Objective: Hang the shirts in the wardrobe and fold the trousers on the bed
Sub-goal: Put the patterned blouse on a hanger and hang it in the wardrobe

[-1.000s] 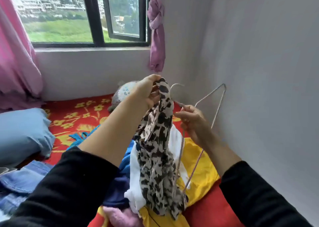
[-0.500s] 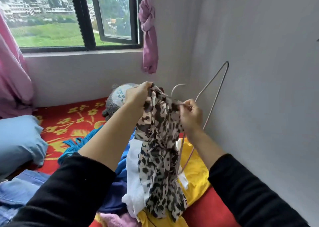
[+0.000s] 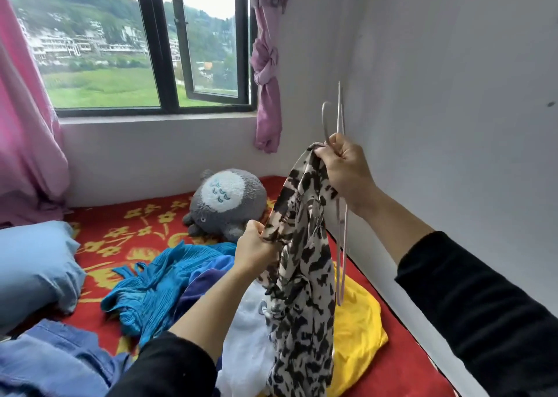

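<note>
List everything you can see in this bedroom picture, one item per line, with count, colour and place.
shirt: 1, black-and-cream, held up over the bed
hanger: 1, pale pink, in right hand
yellow garment: 1, yellow, on bed under shirt
white garment: 1, white, left of yellow one
teal garment: 1, teal, mid-bed
navy garment: 1, navy, between teal and white
denim garment: 1, blue, near left
pillow: 1, light blue, left
plush toy: 1, grey, by far wall
bedcover: 1, red with yellow flowers, on bed
curtains: 2, pink, flanking window
window: 1, black frame, far wall
left hand: 1, grips shirt midway
right hand: 1, grips hanger and shirt top
</note>
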A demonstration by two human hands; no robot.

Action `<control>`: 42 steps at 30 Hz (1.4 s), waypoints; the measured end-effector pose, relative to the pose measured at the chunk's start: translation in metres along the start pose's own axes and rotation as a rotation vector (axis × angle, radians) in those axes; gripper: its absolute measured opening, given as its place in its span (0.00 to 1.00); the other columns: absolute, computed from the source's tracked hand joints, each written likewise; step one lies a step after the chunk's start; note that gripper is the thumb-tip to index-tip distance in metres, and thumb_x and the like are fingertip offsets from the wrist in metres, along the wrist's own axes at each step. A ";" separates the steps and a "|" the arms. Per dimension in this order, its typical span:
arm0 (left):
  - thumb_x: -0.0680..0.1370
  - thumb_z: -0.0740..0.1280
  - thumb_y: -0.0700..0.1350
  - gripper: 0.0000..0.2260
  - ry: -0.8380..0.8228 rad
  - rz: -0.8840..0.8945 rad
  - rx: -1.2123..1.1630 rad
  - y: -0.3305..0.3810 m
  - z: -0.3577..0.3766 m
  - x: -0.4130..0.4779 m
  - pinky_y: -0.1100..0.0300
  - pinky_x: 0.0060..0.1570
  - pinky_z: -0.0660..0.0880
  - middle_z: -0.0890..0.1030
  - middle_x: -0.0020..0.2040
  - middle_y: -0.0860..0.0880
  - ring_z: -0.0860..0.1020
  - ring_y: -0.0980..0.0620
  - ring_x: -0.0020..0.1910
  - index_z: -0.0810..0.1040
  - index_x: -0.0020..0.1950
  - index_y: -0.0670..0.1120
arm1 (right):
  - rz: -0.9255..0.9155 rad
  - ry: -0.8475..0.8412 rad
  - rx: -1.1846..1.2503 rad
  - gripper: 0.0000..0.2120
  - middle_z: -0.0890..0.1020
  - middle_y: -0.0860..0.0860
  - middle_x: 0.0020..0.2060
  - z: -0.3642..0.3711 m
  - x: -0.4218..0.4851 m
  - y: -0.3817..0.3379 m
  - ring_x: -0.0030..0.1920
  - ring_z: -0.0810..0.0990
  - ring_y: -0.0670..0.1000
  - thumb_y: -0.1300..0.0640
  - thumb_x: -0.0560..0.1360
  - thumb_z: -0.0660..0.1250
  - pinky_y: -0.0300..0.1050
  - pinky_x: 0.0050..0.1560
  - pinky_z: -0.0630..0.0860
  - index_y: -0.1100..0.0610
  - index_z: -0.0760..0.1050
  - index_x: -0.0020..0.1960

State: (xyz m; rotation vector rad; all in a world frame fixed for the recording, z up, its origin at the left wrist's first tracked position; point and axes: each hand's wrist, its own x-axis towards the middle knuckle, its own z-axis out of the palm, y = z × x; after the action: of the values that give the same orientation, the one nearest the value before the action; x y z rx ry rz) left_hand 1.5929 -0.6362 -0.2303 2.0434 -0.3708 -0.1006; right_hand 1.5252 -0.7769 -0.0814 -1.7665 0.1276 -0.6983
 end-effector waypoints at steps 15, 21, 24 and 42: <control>0.79 0.59 0.43 0.12 -0.123 0.034 -0.514 0.123 -0.179 0.017 0.69 0.23 0.70 0.78 0.27 0.51 0.74 0.56 0.21 0.78 0.39 0.47 | -0.065 0.212 -0.150 0.15 0.67 0.47 0.28 -0.030 0.040 -0.008 0.22 0.64 0.38 0.63 0.77 0.63 0.32 0.24 0.63 0.54 0.65 0.34; 0.82 0.57 0.45 0.10 -0.101 -0.145 -0.392 0.092 -0.151 0.017 0.65 0.26 0.76 0.81 0.37 0.48 0.79 0.53 0.28 0.78 0.49 0.50 | 0.140 -0.110 -0.188 0.13 0.71 0.54 0.28 -0.014 0.017 0.023 0.18 0.68 0.40 0.54 0.83 0.55 0.33 0.23 0.66 0.59 0.74 0.47; 0.77 0.63 0.52 0.09 -0.129 -0.199 -0.314 0.086 -0.136 0.012 0.57 0.41 0.80 0.83 0.45 0.45 0.82 0.49 0.38 0.79 0.46 0.49 | 0.158 -0.170 -0.118 0.18 0.71 0.56 0.28 -0.009 0.008 0.028 0.18 0.66 0.40 0.48 0.84 0.50 0.31 0.19 0.62 0.52 0.66 0.71; 0.78 0.64 0.54 0.14 -0.145 -0.303 -0.527 0.087 -0.126 0.006 0.52 0.43 0.80 0.83 0.45 0.44 0.81 0.46 0.39 0.79 0.53 0.45 | 0.329 0.106 0.889 0.22 0.62 0.47 0.17 0.037 -0.010 0.047 0.17 0.55 0.45 0.61 0.75 0.58 0.36 0.20 0.50 0.53 0.68 0.23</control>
State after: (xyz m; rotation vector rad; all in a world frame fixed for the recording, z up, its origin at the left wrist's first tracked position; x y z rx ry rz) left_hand 1.6086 -0.5692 -0.0932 1.5578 -0.1012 -0.4832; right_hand 1.5488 -0.7563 -0.1334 -0.8317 0.1457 -0.4898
